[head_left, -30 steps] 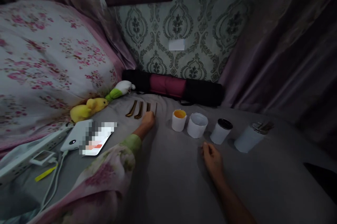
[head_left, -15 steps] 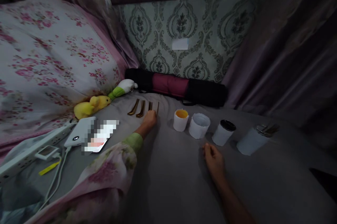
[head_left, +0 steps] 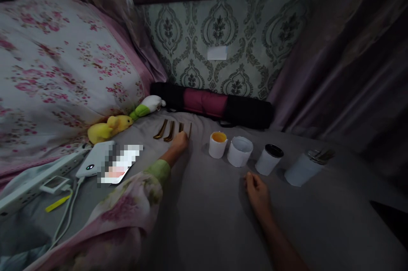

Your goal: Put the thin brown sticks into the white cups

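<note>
My left hand (head_left: 179,141) reaches forward over the grey bedsheet (head_left: 204,211) and its fingers rest on the near ends of several gold-coloured cutlery pieces (head_left: 165,130) laid side by side; the fingers are curled, and whether they grip one I cannot tell. My right hand (head_left: 257,192) lies on the sheet with fingers loosely curled and nothing in it, just short of a row of white cups: one with an orange inside (head_left: 217,144), a wider white one (head_left: 240,151), one with a black inside (head_left: 268,159), and one holding metal utensils (head_left: 306,165).
A floral pillow (head_left: 60,71) fills the left. Beside it lie a yellow plush toy (head_left: 106,128), a white-green plush (head_left: 147,106), a power bank (head_left: 92,162), a phone (head_left: 123,165) and a power strip (head_left: 35,179). A black-and-pink roll (head_left: 210,107) lies against the patterned wall.
Both hands stay where they were; only the view has shifted slightly.
</note>
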`<state>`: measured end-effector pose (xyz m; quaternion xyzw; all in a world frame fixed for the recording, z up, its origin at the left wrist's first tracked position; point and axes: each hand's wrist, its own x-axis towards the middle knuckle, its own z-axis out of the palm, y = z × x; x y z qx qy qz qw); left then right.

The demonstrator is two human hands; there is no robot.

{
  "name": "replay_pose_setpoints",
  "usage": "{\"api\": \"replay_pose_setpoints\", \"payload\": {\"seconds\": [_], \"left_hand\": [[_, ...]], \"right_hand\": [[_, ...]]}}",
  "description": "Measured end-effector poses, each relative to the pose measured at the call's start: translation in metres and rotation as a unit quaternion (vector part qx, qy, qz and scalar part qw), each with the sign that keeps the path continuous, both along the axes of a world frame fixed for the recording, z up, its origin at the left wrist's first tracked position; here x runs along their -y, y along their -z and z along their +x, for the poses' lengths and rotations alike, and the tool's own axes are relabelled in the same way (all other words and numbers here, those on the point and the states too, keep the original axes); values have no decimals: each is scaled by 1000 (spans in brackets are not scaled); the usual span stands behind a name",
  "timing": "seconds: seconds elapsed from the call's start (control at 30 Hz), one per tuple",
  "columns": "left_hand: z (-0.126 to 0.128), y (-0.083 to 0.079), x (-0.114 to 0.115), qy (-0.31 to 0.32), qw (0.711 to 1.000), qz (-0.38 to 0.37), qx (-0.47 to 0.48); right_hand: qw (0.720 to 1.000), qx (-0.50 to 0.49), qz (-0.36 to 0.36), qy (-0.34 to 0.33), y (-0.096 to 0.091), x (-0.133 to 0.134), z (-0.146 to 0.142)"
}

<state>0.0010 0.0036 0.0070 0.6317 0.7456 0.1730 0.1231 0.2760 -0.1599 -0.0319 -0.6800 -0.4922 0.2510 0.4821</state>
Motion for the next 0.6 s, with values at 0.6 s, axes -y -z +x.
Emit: {"api": "replay_pose_setpoints", "payload": {"seconds": [0.6], "left_hand": [[8, 8, 0, -46, 934, -1, 356]], "right_hand": [[1000, 5, 7, -2, 3, -1, 0]]}}
